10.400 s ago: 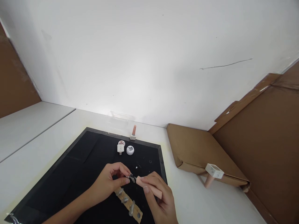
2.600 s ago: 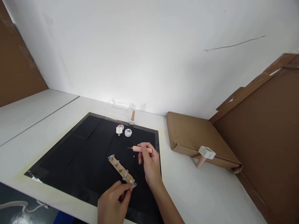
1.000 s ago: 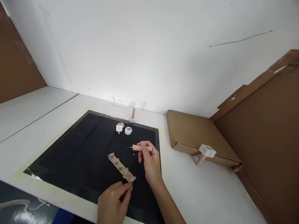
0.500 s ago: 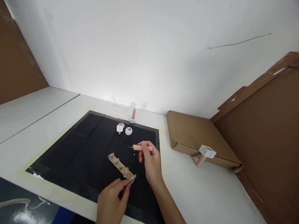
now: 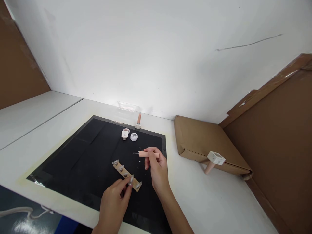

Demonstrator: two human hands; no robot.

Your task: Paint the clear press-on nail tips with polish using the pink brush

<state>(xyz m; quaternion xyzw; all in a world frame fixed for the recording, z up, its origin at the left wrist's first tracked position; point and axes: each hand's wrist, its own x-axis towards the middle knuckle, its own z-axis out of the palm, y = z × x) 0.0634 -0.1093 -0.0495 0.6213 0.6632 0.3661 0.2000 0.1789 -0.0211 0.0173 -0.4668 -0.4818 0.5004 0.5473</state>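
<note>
A light wooden strip [image 5: 119, 167] with several clear nail-tip pieces standing on it lies slantwise on the black mat [image 5: 85, 156]. My left hand [image 5: 115, 198] pinches one clear piece [image 5: 131, 179] near the strip's lower end, between thumb and index finger. My right hand [image 5: 156, 162] holds a pink-handled brush [image 5: 149, 154] above the mat, its thin dark tip pointing left. Behind the brush sit a small round white pot [image 5: 134, 136], a square white cap [image 5: 124, 134] and another round pot [image 5: 126, 130] partly behind that cap.
A pink-handled bottle [image 5: 138, 121] stands at the mat's back edge, near a clear tray [image 5: 127, 106]. To the right are a cardboard box [image 5: 207, 139] and a white square block with a pink handle [image 5: 216, 158]. Brown cardboard panels [image 5: 275, 136] flank the table.
My left hand has moved slightly up and left, from the clear piece at the strip's lower end to the neighbouring one. My right hand and the brush have hardly moved.
</note>
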